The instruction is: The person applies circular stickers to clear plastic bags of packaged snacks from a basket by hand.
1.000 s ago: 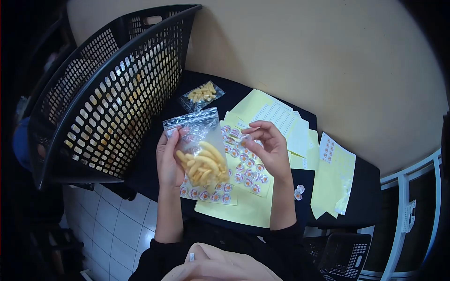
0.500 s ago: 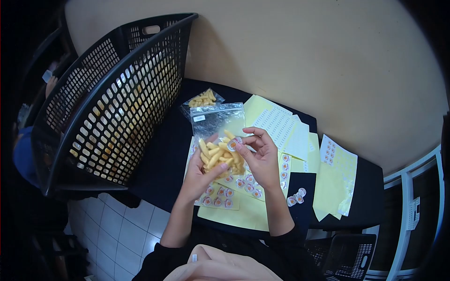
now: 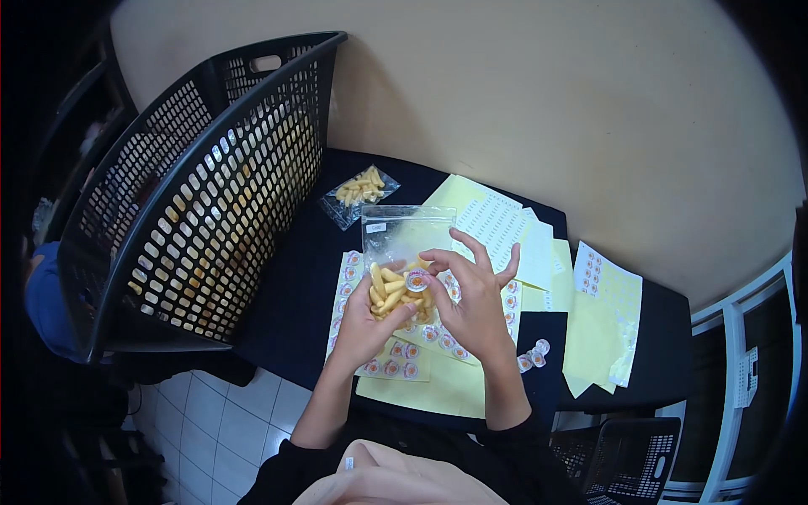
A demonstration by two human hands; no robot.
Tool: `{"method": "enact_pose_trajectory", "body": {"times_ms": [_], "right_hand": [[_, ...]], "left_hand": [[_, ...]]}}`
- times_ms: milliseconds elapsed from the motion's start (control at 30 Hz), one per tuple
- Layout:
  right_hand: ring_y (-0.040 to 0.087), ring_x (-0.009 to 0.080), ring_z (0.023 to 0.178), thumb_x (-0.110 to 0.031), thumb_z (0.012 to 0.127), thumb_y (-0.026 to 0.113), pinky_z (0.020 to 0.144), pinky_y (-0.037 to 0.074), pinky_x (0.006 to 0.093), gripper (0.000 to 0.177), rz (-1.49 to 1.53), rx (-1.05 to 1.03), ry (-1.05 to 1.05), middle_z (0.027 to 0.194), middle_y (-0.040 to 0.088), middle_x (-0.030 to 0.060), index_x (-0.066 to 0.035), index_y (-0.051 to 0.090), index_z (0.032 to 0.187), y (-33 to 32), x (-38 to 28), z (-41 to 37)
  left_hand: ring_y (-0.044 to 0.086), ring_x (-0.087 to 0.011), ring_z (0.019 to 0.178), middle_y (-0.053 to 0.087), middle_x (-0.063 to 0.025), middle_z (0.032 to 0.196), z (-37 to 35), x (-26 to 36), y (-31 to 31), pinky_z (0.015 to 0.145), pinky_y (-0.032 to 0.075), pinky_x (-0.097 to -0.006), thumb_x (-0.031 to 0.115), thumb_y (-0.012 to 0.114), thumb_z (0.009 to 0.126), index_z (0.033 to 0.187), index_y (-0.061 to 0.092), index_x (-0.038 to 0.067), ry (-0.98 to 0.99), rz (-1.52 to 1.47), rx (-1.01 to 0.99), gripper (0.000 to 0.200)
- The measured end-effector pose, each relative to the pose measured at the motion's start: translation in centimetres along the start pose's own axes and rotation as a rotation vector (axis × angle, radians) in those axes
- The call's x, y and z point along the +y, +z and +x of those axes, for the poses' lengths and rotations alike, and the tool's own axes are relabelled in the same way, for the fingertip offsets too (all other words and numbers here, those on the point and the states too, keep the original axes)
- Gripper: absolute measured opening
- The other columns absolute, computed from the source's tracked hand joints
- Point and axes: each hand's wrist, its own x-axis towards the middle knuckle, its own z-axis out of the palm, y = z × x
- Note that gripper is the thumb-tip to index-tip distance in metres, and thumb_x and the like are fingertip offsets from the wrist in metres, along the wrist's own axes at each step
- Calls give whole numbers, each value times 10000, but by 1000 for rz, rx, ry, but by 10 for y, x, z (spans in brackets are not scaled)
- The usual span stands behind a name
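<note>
A clear zip bag [image 3: 407,244] of pale yellow finger-shaped snacks is in my left hand [image 3: 364,328], which grips its lower left side with the thumb across the front. My right hand [image 3: 471,301] pinches a small round sticker [image 3: 417,281] between thumb and index finger against the bag's front; its other fingers are spread. Under the bag lie yellow sheets with round stickers [image 3: 396,360]. Behind it, another bag of snacks [image 3: 362,189] rests on the dark tablecloth.
A large black slatted basket [image 3: 210,194] holding bags stands at left. White label sheets [image 3: 497,236], a yellow sheet [image 3: 598,328] and loose round stickers [image 3: 533,357] lie at right. Another black basket [image 3: 627,463] is at lower right. A person in blue [image 3: 52,299] is at far left.
The held bag has shifted slightly right and down, apart from the bag behind it. My right hand's outer fingers have spread, and the sticker sits a little lower.
</note>
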Motion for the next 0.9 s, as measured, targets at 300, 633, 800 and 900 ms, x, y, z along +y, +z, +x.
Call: {"method": "enact_pose_trajectory", "body": {"times_ms": [300, 633, 800, 900], "right_hand": [[480, 171, 997, -147, 708, 625, 948, 23, 472, 159, -62, 50, -45, 689, 603, -48, -147, 608, 866, 5, 4, 0], [492, 161, 947, -163, 694, 636, 926, 64, 476, 186, 9, 94, -43, 670, 617, -36, -129, 609, 875, -9, -4, 2], [507, 160, 907, -173, 638, 688, 939, 72, 442, 231, -142, 154, -82, 626, 600, -53, -142, 608, 852, -7, -2, -2], [512, 159, 886, -196, 627, 699, 944, 86, 411, 233, -100, 118, 55, 639, 569, -38, -140, 601, 831, -13, -5, -4]], "left_hand": [[538, -122, 892, 524, -87, 1007, 2, 1, 4, 742, 453, -233, 16, 576, 736, 1129, 414, -7, 19, 52, -5, 426], [538, -137, 903, 519, -101, 1011, 2, 6, 11, 750, 458, -247, 10, 569, 735, 1129, 403, -24, -15, 50, 10, 429], [533, -123, 881, 522, -97, 1000, 4, 12, 17, 739, 453, -241, 13, 561, 745, 1118, 413, -21, 26, 25, -64, 403], [529, -113, 865, 528, -91, 980, 4, 10, 18, 729, 449, -233, 37, 544, 771, 1098, 430, -18, 58, 2, -77, 351]]}}
